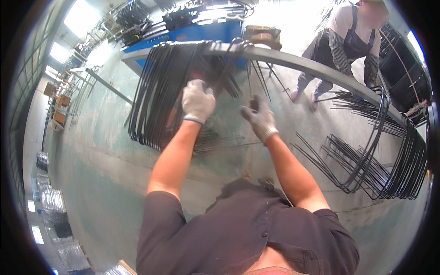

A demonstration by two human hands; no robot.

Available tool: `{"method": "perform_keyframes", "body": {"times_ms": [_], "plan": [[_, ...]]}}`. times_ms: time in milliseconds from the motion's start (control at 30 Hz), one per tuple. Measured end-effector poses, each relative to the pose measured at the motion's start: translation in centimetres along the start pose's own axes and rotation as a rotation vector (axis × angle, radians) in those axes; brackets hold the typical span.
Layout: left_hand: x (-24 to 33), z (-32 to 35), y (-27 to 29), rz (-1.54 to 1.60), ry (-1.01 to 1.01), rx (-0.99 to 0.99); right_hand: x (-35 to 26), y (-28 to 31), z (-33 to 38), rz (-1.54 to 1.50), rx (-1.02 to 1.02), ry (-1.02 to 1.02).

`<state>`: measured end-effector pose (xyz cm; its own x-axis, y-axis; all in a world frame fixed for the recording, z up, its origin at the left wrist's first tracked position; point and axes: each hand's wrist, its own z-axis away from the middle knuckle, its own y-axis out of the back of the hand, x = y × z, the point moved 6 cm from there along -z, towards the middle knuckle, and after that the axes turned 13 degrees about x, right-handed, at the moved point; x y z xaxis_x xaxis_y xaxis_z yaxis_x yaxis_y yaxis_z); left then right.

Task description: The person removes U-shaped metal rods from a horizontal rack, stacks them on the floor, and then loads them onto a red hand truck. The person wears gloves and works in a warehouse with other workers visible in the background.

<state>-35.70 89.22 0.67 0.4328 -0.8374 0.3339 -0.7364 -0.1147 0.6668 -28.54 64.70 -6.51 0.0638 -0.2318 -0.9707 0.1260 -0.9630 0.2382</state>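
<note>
A long grey metal rail [293, 62] runs across the view, with many black bent wire frames [156, 91] hanging from it at the left. My left hand [197, 101], in a white work glove, is closed around one black wire frame [224, 68] that hooks over the rail. My right hand [259, 118], in a grey glove, is close beside it with its fingers around thin black wires [256, 78] that hang from the rail. My bare forearms reach up from my dark shirt at the bottom.
More black wire frames [389, 156] hang at the rail's right end. Another person [348, 41] in an apron and gloves stands beyond the rail at upper right. A blue workbench [206, 32] stacked with frames stands behind. The floor [91, 174] is pale green concrete.
</note>
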Motion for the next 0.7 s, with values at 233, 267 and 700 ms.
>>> {"method": "perform_keyframes", "body": {"times_ms": [233,267,700], "plan": [[2.0,2.0,1.2,0.627,-0.023,-0.171,0.5,-14.2,-6.5,-0.778,-0.355,-0.215],[0.6,2.4,1.8,0.663,-0.005,-0.184,-1.1,-14.1,-5.2,-0.978,-0.235,-0.665],[-15.6,-0.3,3.6,0.154,-0.072,-0.052,7.3,26.5,-6.9,0.309,0.450,-0.281]]}}
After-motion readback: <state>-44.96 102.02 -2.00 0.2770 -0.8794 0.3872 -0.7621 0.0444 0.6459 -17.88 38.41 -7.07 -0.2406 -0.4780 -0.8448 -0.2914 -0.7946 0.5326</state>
